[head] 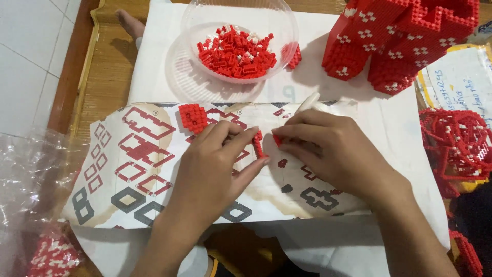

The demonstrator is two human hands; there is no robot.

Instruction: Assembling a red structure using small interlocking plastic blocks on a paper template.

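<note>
Fingers (241,141) of both hands pinch small red brick pieces (259,143), below a clear bowl (205,20) of red bricks (236,51).

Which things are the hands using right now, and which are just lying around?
In use:
- left hand, holding a small red brick strip
- right hand, pinching a tiny red brick
- printed sheet under both hands

Lying about:
- clear bowl of red bricks
- big red brick model
- plastic wrap
</note>
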